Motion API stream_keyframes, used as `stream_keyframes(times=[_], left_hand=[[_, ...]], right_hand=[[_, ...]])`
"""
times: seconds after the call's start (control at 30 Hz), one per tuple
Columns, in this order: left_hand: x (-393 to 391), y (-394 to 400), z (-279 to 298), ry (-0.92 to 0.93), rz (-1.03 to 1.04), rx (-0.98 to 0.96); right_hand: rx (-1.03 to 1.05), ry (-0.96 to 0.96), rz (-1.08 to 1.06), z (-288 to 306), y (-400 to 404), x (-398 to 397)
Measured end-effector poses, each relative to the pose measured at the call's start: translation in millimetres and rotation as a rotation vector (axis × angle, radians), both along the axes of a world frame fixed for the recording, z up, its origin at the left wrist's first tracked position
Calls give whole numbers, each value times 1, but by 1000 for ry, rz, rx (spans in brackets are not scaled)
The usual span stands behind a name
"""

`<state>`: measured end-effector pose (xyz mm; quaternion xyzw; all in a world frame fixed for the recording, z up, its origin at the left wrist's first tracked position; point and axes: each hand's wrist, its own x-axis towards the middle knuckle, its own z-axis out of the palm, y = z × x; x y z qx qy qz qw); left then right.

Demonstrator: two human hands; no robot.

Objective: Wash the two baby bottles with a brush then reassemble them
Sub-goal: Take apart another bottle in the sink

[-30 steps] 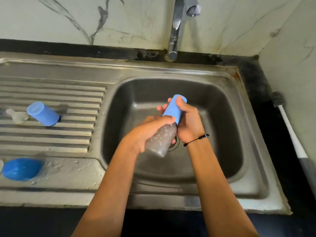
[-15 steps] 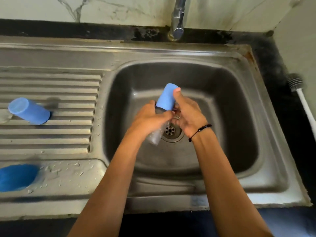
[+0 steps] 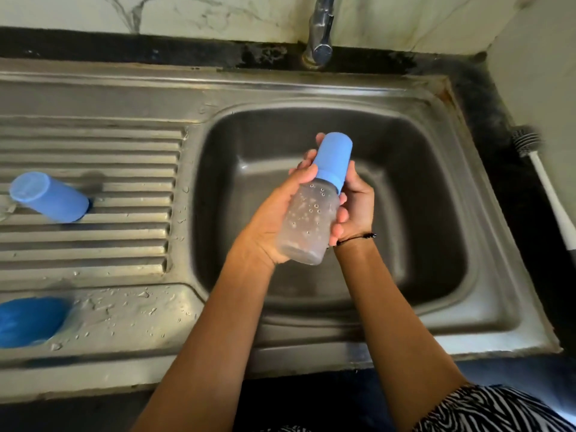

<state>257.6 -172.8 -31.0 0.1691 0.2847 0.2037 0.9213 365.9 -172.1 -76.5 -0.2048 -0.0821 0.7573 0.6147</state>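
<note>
Held over sink basin: baby bottle, tilted, blue cap on. Left hand wrapped round clear body from left. Right hand cupped behind, fingers curled against bottle; fingertips partly hidden. Brush cut off at right edge.

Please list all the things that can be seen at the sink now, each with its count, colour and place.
baby bottle: 1, clear with blue cap, held over the basin
loose blue cap: 1, blue, lying on the ribbed drainboard
blue object: 1, blue, front left of the drainboard, cut off by the edge
bottle brush: 1, white handle, grey head, counter right of the sink
sink: 1, steel
faucet: 1, chrome, behind the basin
left hand: 1, grip round the bottle body
right hand: 1, holds the bottle's right side
</note>
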Motion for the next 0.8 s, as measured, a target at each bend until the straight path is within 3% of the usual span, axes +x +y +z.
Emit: stream_keyframes(times=[0.07, 0.13, 0.27, 0.37, 0.43, 0.5, 0.57, 0.7, 0.8], left_hand=[[6, -3, 1, -61, 52, -43], [8, 0, 1, 15, 78, -44], [5, 10, -3, 689, 58, 366], [10, 9, -9, 1095, -45, 710], [17, 6, -10, 1288, -138, 842], [23, 3, -13, 1350, -153, 881], [25, 3, -13, 1317, -147, 863], [16, 4, -4, 745, 37, 448], [11, 2, 3, 514, 31, 238]], right_hand=[[-1, 79, -55, 2, -2, -3], [-90, 8, -30, 4, 1, 1], [-370, -668, 48, 11, 12, 16], [-379, -944, -20, 23, 12, 22], [-322, -1140, 46, 30, 12, 20], [-307, -1294, 11, 26, 15, 16], [-345, -1222, -78, 21, 15, 13], [-340, -516, -69, 21, 8, 20], [-251, -272, -36, 23, 4, 23]])
